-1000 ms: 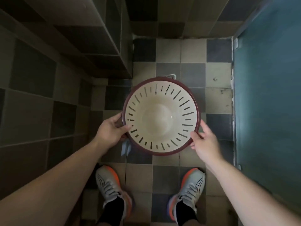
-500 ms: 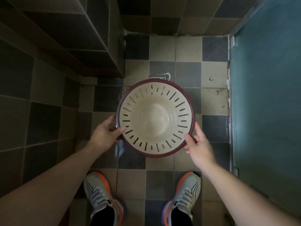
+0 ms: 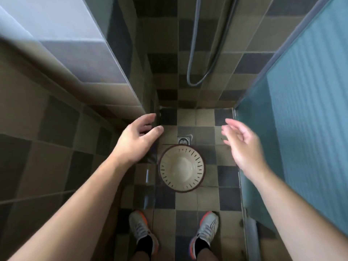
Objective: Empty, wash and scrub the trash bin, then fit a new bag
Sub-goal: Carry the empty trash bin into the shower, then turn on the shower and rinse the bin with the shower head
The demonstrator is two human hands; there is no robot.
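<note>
Both hands have let go of the trash bin [image 3: 182, 168], which now stands on the checkered floor [image 3: 205, 117] at centre frame, just below the drain [image 3: 183, 141]. Left hand [image 3: 137, 140] and right hand [image 3: 243, 146] hover above, fingers loosely spread, holding nothing.

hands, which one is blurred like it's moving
The right hand: its fingers are smeared with blur, near the blue panel. The left hand looks sharp.
</note>
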